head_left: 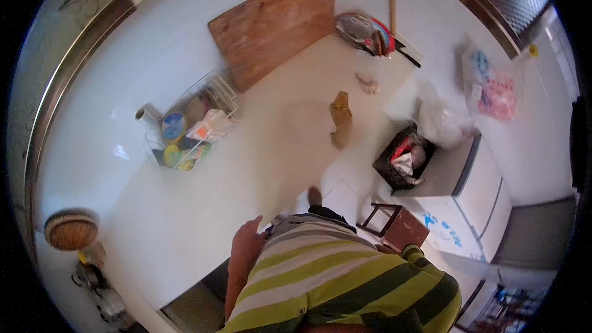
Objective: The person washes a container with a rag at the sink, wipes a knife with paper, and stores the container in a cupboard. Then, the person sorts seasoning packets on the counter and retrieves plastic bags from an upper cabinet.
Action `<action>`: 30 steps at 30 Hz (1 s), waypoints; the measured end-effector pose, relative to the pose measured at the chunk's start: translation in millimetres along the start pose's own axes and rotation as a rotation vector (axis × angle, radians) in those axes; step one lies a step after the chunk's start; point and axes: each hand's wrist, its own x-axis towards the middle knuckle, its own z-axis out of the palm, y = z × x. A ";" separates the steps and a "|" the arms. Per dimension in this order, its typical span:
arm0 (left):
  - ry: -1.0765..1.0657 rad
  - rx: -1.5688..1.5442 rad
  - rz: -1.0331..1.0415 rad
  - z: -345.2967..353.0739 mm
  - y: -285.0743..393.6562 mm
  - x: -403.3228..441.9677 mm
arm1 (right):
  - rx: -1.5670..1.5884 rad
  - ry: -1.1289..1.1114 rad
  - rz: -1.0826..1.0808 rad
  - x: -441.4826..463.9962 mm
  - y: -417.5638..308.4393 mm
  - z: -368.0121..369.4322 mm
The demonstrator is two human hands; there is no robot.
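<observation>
While the left hand (246,238) is positioned beside the striped shirt (320,265), near the front edge of the counter (246,172), its fingers are partly extended; whether they grip anything cannot be determined. The right hand is not visible.

The counter is the surface nearest the left hand. A brown object (341,120), type unclear, lies on it to the far right, near the right edge. A wire rack (229,102) of containers and packets stands to the left; a wooden board (277,28) leans against the wall at the far side.

Potential faults: a sleeve or elbow sweeping rightward could push the brown object off the edge. A bump to the counter could cause the leaning board to slide. Stepping right without looking could cause a collision with the stool (407,230).
</observation>
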 end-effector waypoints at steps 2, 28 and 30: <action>-0.065 0.000 0.054 -4.9 9.0 12.1 | 0.163 -0.034 0.069 -31.7 28.8 46.9; 0.124 -0.753 0.473 39.7 245.7 147.8 | 0.052 0.053 -0.394 110.1 26.6 -168.0; 0.102 -0.785 0.581 29.9 303.9 173.4 | -0.011 0.069 -0.478 106.0 38.8 -210.2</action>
